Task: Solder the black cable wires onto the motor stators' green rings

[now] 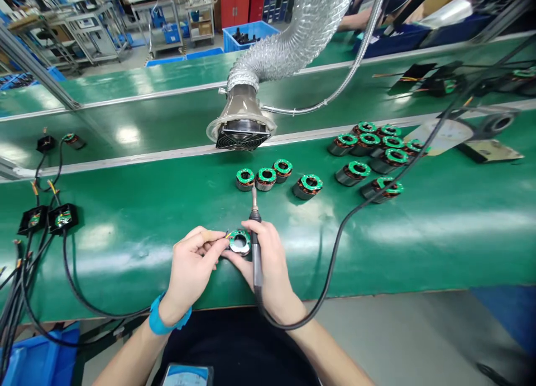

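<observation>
My left hand [195, 260] is closed in a pinch on thin coloured wires [228, 236], their ends at the edge of a motor stator [240, 242] with a green ring-shaped circuit board. My right hand [272, 263] grips a soldering iron [256, 252], its tip pointing up and away from the stator. The right thumb and fingers also reach around that stator, steadying it just above the bench. From the iron's lower end a black cord [330, 280] loops off to the right. A blue wristband [170, 314] circles my left wrist.
More stators [307, 186] stand ahead and to the right on the green bench [138, 207]. A fume extractor [243, 132] hangs above its back edge. Black boxes [62, 218] with cables lie left. A co-worker's arm [352, 22] shows beyond. A soldering iron stand [494, 123] sits far right.
</observation>
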`<move>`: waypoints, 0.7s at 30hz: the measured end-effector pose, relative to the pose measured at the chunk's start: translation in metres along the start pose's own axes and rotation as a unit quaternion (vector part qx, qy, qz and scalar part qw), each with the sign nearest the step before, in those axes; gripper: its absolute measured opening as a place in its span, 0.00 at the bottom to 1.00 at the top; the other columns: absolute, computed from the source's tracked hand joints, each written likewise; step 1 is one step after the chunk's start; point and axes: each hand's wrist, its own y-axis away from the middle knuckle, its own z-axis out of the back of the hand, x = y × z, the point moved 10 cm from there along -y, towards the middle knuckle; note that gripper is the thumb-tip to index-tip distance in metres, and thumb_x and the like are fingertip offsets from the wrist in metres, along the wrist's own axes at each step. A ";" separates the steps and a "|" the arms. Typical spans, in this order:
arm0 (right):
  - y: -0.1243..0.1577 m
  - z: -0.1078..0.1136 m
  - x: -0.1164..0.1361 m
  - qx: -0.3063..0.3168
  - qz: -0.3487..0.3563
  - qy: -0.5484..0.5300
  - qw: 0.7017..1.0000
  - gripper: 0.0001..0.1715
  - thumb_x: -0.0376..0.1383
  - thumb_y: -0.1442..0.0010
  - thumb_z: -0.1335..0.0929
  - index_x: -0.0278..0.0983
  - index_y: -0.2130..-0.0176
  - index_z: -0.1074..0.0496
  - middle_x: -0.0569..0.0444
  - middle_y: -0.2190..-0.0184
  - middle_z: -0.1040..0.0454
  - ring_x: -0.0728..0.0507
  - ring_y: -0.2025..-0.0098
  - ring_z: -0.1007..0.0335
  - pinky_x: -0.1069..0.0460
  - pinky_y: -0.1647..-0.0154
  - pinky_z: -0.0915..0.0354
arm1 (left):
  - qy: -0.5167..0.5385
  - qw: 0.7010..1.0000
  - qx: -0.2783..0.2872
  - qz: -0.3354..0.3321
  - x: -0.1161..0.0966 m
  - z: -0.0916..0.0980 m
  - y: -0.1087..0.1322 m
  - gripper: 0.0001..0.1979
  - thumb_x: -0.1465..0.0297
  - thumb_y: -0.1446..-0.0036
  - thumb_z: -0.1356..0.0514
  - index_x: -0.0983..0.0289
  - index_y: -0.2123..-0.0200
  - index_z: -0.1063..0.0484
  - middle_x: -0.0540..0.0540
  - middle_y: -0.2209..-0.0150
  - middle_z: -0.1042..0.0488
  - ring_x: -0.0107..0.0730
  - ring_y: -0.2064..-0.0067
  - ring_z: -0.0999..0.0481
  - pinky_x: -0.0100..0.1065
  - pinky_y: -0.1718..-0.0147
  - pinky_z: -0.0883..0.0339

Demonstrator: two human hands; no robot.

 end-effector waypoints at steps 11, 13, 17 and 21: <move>0.022 0.006 0.009 0.002 -0.003 -0.038 0.999 0.31 0.36 0.32 0.26 0.47 0.34 0.37 0.45 0.41 0.32 0.37 0.41 0.28 0.41 0.44 0.25 | -0.142 0.979 0.023 -0.145 -0.033 -0.016 0.015 0.04 0.71 0.34 0.35 0.64 0.62 0.20 0.58 0.54 0.27 0.27 0.65 0.25 0.27 0.71 0.31; 0.022 0.008 0.011 0.000 0.000 -0.033 0.999 0.32 0.37 0.32 0.26 0.46 0.34 0.37 0.45 0.42 0.31 0.37 0.43 0.27 0.41 0.45 0.24 | -0.157 0.975 0.042 -0.151 -0.033 -0.023 0.018 0.05 0.72 0.32 0.37 0.64 0.62 0.21 0.58 0.55 0.26 0.27 0.65 0.24 0.27 0.70 0.31; 0.026 0.034 0.013 -0.045 0.023 -0.069 0.996 0.29 0.36 0.34 0.24 0.45 0.37 0.31 0.50 0.53 0.24 0.40 0.54 0.23 0.44 0.52 0.22 | -0.165 0.973 0.061 -0.152 -0.034 -0.029 0.019 0.06 0.71 0.31 0.38 0.63 0.62 0.21 0.57 0.58 0.25 0.26 0.67 0.25 0.27 0.71 0.33; 0.043 0.072 -0.002 -0.143 0.000 -0.157 0.977 0.11 0.32 0.28 0.34 0.41 0.54 0.21 0.58 0.75 0.28 0.47 0.76 0.31 0.51 0.74 0.32 | -0.166 0.974 0.077 -0.135 -0.027 -0.031 0.019 0.07 0.70 0.30 0.39 0.64 0.62 0.22 0.56 0.56 0.26 0.19 0.75 0.35 0.27 0.77 0.40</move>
